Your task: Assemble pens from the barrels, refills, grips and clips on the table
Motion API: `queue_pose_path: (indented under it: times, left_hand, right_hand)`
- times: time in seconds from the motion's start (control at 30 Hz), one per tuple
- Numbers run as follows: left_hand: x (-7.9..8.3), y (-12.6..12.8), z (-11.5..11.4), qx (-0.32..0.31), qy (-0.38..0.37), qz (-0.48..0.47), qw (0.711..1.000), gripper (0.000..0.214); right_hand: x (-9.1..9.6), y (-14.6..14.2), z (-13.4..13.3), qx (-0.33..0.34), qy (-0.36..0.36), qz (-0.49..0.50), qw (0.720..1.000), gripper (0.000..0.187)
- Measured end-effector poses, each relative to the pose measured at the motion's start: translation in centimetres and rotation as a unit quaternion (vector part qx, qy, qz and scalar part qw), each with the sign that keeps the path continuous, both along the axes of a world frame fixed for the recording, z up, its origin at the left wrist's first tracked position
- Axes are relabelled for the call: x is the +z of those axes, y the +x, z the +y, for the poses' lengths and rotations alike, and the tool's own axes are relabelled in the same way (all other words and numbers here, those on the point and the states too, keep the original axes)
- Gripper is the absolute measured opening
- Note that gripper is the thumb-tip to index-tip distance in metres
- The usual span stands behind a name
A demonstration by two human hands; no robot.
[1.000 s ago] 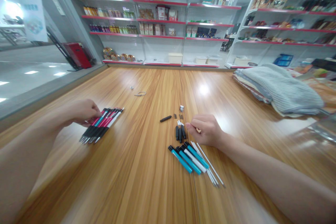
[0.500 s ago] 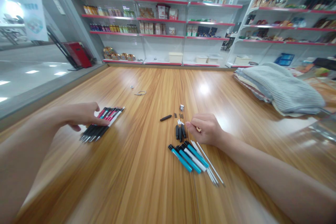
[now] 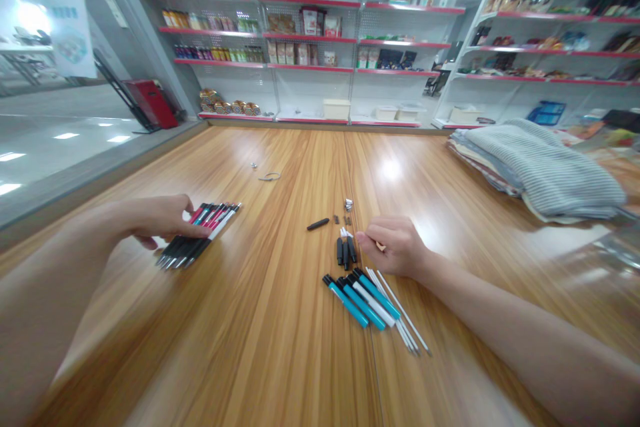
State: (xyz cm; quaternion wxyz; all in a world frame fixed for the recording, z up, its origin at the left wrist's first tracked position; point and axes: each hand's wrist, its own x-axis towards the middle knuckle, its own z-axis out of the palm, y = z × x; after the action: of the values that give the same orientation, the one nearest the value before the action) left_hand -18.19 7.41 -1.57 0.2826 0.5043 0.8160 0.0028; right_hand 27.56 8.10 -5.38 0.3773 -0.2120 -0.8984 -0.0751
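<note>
On the left of the table, my left hand point(image 3: 167, 219) is closed around a row of assembled pens point(image 3: 217, 221) with red, blue, white and black barrels; its thumb lies along the near right side and its palm hides part of the row. My right hand point(image 3: 393, 245) rests on the table as a loose fist, with nothing showing in it. Just left of that fist are several black pen grips point(image 3: 345, 253) with white tips beyond them. Blue and white pen barrels point(image 3: 367, 303) lie nearer to me, beside thin white refills point(image 3: 406, 323).
A single black grip point(image 3: 318, 224), small dark pieces point(image 3: 337, 219) and silver tips point(image 3: 349, 204) lie mid-table. Farther off is a thin loop point(image 3: 270, 177) near a small shiny piece point(image 3: 254, 165). Folded cloths point(image 3: 545, 170) are stacked at right. Stocked shelves point(image 3: 310, 67) stand behind the table.
The whole view has shifted slightly to the left, so things appear a little farther right. Both hands and the pen parts keep their places.
</note>
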Motion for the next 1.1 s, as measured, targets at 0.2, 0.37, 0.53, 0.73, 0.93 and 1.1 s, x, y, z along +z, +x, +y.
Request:
queue_pose_path:
  times: [0.2,0.37,0.53,0.73,0.93,1.1]
  left_hand:
    - [0.4,0.6,-0.3,-0.006,-0.004,-0.019,1.0,0.092]
    - [0.3,0.4,-0.2,-0.003,-0.01,-0.011,1.0,0.093]
    - [0.2,0.4,-0.1,-0.027,-0.016,-0.025,0.999,0.09]
    - [0.7,1.4,-0.6,-0.038,-0.025,-0.016,0.999,0.086]
    - [0.8,2.0,-0.5,-0.047,0.009,0.021,0.999,0.089]
    - [0.1,2.6,-0.2,-0.087,0.027,0.094,0.991,0.099]
  right_hand:
    - [0.0,0.0,0.0,0.002,-0.006,0.003,1.0,0.036]
    - [0.1,-0.1,0.0,0.007,-0.01,0.006,1.0,0.035]
    - [0.1,0.0,0.0,0.008,-0.016,0.009,1.0,0.036]
    - [0.1,0.0,-0.1,0.004,-0.018,0.008,1.0,0.036]
    - [-0.1,0.0,0.0,0.003,-0.026,0.008,1.0,0.036]
    - [0.1,0.1,-0.1,0.003,-0.035,0.004,0.999,0.036]
